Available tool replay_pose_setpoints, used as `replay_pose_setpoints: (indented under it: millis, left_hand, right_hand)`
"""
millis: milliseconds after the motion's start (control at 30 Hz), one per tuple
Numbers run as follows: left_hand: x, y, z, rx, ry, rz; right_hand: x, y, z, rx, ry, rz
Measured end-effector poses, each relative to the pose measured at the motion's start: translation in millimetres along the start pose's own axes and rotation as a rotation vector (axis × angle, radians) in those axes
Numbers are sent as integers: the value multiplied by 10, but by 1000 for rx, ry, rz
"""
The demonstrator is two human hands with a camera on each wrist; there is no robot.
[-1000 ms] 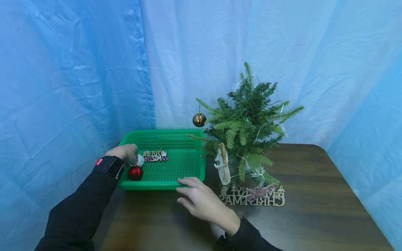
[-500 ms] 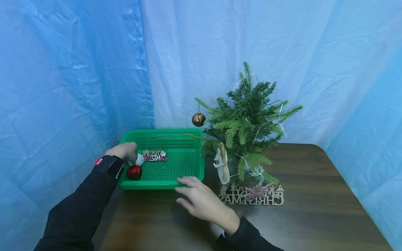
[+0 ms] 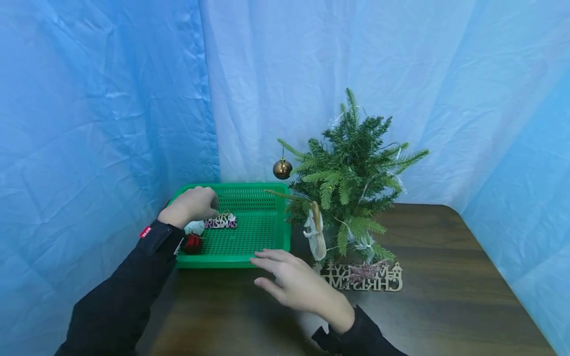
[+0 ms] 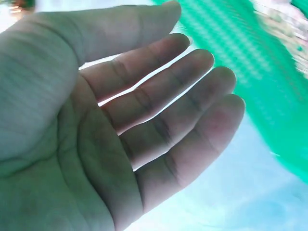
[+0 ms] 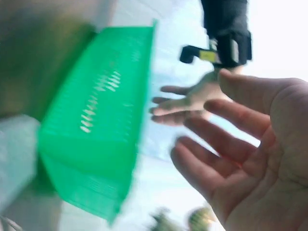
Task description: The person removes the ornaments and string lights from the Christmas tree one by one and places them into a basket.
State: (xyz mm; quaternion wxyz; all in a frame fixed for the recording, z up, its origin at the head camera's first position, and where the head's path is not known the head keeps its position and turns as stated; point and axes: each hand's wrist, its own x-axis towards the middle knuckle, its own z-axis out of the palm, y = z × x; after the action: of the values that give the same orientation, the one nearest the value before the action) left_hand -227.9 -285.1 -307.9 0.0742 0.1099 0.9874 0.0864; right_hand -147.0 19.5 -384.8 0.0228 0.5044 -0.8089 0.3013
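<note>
The left hand [image 3: 192, 205] hovers over the left part of a green plastic basket [image 3: 240, 264]; in the left wrist view its fingers [image 4: 192, 120] are loosely extended and the palm holds nothing. Beneath that hand lie a white ornament [image 3: 194, 228], a red ball ornament [image 3: 192, 244] and a "Merry Christmas" letter ornament [image 3: 224, 221], partly covered by the fingers. The right hand [image 3: 296, 284] is just in front of the basket's near right corner with fingers spread. In the right wrist view it too holds nothing, and its fingers stand apart from the basket [image 5: 110, 110].
Right of the basket stands a small Christmas tree [image 3: 352, 173], with a brown ball [image 3: 282, 168] on a left branch and a white ornament [image 3: 315, 235] hanging low. A wooden letter sign [image 3: 387, 283] is at its foot. Blue curtains [image 3: 276, 89] border the dark table [image 3: 454, 296].
My left hand has risen off the ornaments at the basket's left end and moved right and up. The right hand has shifted slightly right. The ornaments in the basket stay where they were.
</note>
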Motion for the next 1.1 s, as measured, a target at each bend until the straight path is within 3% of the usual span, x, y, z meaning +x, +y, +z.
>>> replay_pose_setpoints:
  millis: [167,333,433,533,700,867,1100]
  left_hand:
    - [-57,356,-126,-8,139,92]
    - [-104,665,-247,-93,229,200]
    - [-136,837,-275,-179,294,306]
    - [-157,997,-253,-282,367,431]
    - [-150,1219,-74,-492,492,582]
    - [-107,1388,227,-673,585,636]
    - [10,1617,482,-744,732,692]
  right_hand:
    - [-162,-65,-404,120,24,-8]
    - [-409,-48,-799,118,154,5]
    - [-548,-34,-993,69,219,94]
    - [-616,-2,-1113,21,218,203]
    - [-597,90,-1127,-21,115,303]
    - [-554,151,-1055,-22,79,333]
    - [-590,179,-1026,-87,124,375]
